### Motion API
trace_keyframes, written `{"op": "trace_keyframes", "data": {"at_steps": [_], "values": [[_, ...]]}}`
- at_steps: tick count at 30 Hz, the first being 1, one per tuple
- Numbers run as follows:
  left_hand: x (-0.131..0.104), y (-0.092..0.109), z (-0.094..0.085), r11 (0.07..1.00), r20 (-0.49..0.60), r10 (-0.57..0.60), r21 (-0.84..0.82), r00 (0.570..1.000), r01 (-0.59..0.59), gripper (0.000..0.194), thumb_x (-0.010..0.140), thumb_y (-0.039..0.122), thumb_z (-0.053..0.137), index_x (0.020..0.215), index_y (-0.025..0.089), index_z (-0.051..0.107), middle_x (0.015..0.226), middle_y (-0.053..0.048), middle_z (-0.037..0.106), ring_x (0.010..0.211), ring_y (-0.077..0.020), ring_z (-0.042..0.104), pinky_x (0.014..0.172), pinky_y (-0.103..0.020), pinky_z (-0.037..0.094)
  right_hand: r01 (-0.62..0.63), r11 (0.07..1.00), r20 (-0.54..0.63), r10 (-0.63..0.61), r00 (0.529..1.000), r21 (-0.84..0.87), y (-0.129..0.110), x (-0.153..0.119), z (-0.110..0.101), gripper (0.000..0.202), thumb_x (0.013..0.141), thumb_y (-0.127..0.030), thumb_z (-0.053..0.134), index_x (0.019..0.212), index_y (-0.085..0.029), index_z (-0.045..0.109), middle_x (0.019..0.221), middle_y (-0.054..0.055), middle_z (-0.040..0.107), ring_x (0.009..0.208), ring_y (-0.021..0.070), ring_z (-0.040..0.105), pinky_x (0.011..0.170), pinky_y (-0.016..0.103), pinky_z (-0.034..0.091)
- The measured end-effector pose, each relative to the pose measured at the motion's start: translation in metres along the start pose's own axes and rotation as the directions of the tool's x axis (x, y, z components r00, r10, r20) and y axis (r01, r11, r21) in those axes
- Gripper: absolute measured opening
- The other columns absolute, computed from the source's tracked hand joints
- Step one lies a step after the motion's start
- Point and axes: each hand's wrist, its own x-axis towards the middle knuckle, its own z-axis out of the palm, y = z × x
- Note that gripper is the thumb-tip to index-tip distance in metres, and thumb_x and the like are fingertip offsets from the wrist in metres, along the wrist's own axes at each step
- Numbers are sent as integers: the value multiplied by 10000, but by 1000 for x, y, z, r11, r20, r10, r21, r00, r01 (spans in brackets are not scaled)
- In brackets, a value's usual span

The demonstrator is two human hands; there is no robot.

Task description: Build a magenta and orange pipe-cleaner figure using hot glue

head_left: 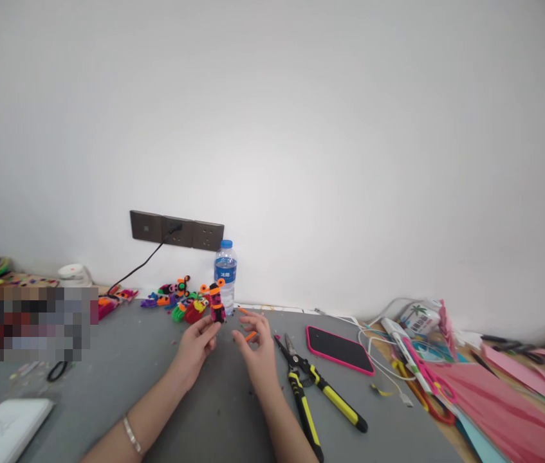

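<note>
My left hand (195, 352) is closed on the base of a small pipe-cleaner figure (217, 303). The figure stands upright, black and magenta, with an orange band and round orange curls at its top. Just to the right, my right hand (260, 354) has its thumb and fingers apart. A short orange piece (251, 336) shows between them; whether it touches the fingers I cannot tell. Beside my right forearm lie yellow-and-black pruning shears (304, 373), blades parted. A water bottle (226, 273) with a blue cap stands behind the figure.
Several colourful pipe-cleaner figures (175, 301) lie left of the bottle. A phone (340, 349) with a pink edge lies on the right, near white cables (373, 357) and pink sheets (498, 405). A white device (9, 427) sits front left. Wall sockets (177, 230) hold a black plug.
</note>
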Motion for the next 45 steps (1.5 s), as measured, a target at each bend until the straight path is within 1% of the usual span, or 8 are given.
{"op": "trace_keyframes", "data": {"at_steps": [6,12,17,24,30,36,40,45], "values": [[-2,-1,1,999,52,-9,40,999,7,422,541,341,847,884,151,690,614,72,525,457,-27,392,470,-156,335,1,1000,-1,-1,1000,-6,0,1,0,180,752,-284,656,915,-206,645,1112,95,580,853,215,587,687,315,468],[-6,2,3,957,127,84,267,988,-116,370,602,372,789,876,151,675,684,30,587,486,-63,406,457,-184,307,16,1000,0,-16,1000,-2,-7,-2,2,161,722,-243,677,869,-198,629,1110,91,602,786,197,593,638,298,463],[-7,0,4,912,224,131,356,966,-206,343,623,394,758,830,145,644,717,4,609,485,-75,411,453,-193,309,5,1000,10,-5,1000,2,-9,-3,4,195,696,-200,687,879,-199,617,1061,76,609,744,183,587,622,285,456],[-2,-9,0,810,288,218,479,933,-338,248,695,361,700,789,150,611,636,36,532,456,-72,357,450,-197,253,-47,998,-12,48,999,36,1,-2,4,173,739,-268,665,886,-193,611,945,52,631,683,167,581,583,271,418],[-3,-7,-2,714,282,297,569,912,-408,173,734,312,649,798,167,578,509,85,402,461,-96,365,469,-201,257,-90,992,5,90,996,93,4,0,5,220,757,-353,654,889,-180,616,918,64,650,680,179,592,571,270,421],[-9,-5,1,647,295,363,603,884,-467,131,722,232,616,842,190,585,521,78,434,497,-121,439,506,-214,321,-133,970,71,120,990,205,6,1,5,284,753,-427,655,889,-185,599,834,48,664,736,204,617,628,284,461],[-12,0,4,588,294,435,622,851,-516,142,666,172,603,804,202,587,532,74,464,497,-127,467,514,-222,351,-143,956,107,119,987,257,3,1,6,273,757,-422,647,878,-181,608,804,50,670,712,205,617,636,293,471],[-14,3,5,517,331,543,592,771,-618,129,635,131,576,738,209,577,788,14,619,490,-95,455,508,-220,374,-132,948,135,96,986,291,3,1,5,262,751,-402,654,898,-186,634,752,37,675,688,203,619,637,297,478]]}}
